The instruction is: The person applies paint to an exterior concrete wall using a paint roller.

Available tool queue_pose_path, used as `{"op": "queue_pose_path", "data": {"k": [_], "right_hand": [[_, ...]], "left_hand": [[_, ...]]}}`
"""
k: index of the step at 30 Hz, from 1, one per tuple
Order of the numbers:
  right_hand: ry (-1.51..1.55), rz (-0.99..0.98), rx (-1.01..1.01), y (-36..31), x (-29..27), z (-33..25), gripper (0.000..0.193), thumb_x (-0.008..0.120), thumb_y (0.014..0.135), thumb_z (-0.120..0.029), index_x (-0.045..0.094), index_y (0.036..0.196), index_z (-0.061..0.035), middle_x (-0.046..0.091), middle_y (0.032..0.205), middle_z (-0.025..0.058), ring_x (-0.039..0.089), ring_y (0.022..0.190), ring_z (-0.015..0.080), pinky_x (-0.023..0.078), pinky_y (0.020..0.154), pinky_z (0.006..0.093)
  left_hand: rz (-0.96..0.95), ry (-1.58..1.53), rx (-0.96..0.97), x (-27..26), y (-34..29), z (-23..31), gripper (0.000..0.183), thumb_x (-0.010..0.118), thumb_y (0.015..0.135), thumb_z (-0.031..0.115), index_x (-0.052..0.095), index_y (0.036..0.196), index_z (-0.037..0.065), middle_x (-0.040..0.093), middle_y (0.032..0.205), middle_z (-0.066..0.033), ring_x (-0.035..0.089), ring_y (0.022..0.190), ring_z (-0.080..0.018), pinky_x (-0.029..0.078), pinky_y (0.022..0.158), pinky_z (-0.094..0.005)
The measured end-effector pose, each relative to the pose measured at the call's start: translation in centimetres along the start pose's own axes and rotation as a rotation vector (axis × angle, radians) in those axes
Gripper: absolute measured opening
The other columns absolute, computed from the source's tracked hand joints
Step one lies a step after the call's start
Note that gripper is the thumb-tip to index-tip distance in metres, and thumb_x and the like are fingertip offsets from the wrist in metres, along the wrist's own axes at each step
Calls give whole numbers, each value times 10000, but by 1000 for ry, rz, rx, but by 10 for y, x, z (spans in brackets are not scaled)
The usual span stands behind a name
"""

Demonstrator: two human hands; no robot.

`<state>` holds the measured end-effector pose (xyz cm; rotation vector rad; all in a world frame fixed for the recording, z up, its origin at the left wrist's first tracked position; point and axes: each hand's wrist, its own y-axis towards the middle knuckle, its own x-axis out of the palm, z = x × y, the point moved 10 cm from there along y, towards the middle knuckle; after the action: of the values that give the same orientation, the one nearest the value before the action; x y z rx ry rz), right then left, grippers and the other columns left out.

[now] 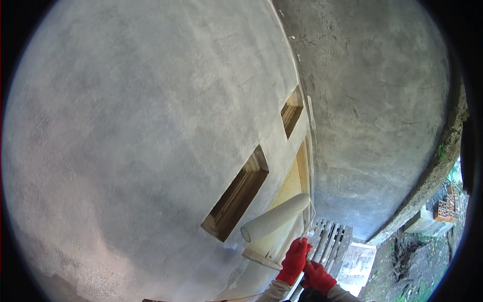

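Observation:
A paint roller with a thick pale sleeve stands up in front of me, tilted across a yellowish wall section. Its bent wire frame runs from the sleeve's far right end down to my hands. My left hand, in a red glove, is closed around the roller's handle. Lower and to the right, my right hand, also red-gloved, is closed on the same handle. My fingers cover most of the handle. Whether the sleeve touches the wall I cannot tell.
A grey plastered wall fills the left, with two rectangular openings in it. A grey concrete overhang spans the upper right. Slatted wooden boards lie beyond my hands. Hollow bricks sit on a block at far right.

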<state>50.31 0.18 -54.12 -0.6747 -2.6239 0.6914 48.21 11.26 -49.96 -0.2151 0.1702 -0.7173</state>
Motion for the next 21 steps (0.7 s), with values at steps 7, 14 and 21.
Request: {"op": "queue_pose_path", "data": {"k": [7, 14, 21], "right_hand": [[-100, -78, -259, 86, -49, -140, 390, 478, 900, -392, 536, 872, -7, 486, 567, 35, 502, 428, 138, 467, 402, 293], [-228, -110, -405, 136, -56, -277, 447, 482, 883, -445, 560, 914, -6, 427, 535, -13, 442, 462, 95, 488, 464, 295], [-343, -47, -205, 184, -81, -225, 503, 492, 861, -475, 569, 949, 14, 499, 668, 29, 497, 535, 137, 507, 492, 320]], "left_hand": [[244, 60, 531, -7, 38, 73, 334, 522, 907, 141, 464, 1224, 54, 549, 1170, -148, 572, 1032, -228, 455, 872, -311], [249, 77, 318, -36, 43, 25, 265, 489, 927, 133, 487, 1169, 26, 566, 1125, -110, 560, 1021, -187, 468, 881, -311], [264, -147, 194, -65, 34, -13, 279, 470, 935, 174, 487, 1160, 11, 554, 1126, -130, 561, 1009, -215, 482, 852, -329]]}}
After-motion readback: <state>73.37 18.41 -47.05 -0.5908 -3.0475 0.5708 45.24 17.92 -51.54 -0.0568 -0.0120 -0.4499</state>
